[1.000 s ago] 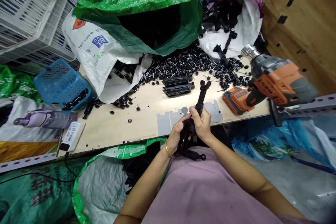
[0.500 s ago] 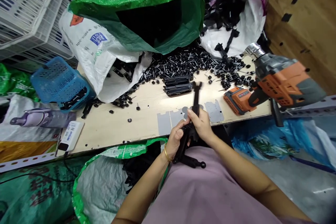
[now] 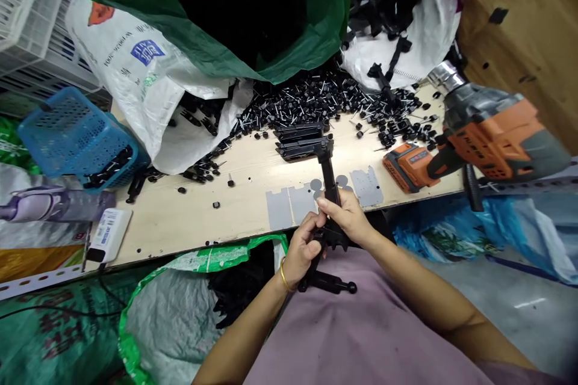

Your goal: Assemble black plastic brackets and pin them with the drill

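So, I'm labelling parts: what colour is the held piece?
The held piece is black; see the head view.

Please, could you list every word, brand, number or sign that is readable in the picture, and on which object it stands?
White sack: perhaps "W190…", slanted; the rest is unclear.
Blue logo on that sack: lettering too blurred to read.
Orange power tool: side lettering too blurred.
Orange battery: markings too small.
White device: label too small.
Dark green sack: dark red characters, unreadable.

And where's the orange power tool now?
In the head view, the orange power tool is on the right, at the right end of the table, beside the wooden panel, with small black parts beyond its battery.
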Tool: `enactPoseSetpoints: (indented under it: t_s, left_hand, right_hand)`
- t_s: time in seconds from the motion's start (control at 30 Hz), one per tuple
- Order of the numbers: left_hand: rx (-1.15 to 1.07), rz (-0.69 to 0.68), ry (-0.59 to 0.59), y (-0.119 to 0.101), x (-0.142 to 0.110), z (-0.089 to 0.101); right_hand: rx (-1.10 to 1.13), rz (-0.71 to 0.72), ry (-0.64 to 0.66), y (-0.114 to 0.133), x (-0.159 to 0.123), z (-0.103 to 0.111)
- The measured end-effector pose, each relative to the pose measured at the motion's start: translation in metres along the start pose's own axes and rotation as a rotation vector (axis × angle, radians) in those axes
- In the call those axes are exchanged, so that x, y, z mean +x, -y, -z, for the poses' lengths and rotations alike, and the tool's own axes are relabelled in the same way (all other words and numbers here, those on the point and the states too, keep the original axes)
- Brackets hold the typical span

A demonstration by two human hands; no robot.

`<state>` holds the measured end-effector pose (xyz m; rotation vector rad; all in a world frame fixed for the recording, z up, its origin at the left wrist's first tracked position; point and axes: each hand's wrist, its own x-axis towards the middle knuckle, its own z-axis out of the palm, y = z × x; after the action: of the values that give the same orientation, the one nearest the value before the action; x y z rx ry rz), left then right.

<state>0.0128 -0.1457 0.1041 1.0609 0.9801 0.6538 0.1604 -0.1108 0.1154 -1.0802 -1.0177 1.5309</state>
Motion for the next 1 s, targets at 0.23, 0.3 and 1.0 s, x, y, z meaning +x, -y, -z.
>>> enactPoseSetpoints:
  t_s: [0.23, 0.3, 1.0]
  left_hand:
    - [0.354, 0.025, 0.068, -0.003, -0.012, -0.005]
    - [0.400, -0.001, 0.039, -0.003, -0.013, -0.010]
    - [0.287, -0.352, 0.035, -0.030, 0.002, 0.005]
  right_hand:
    - [0.148, -0.068, -0.172, -0.024, -0.022, -0.003]
    - [0.164, -0.069, -0.220, -0.024, -0.025, -0.007]
    - [0.130, 0.381, -0.164, 0.013, -0.019, -0.021]
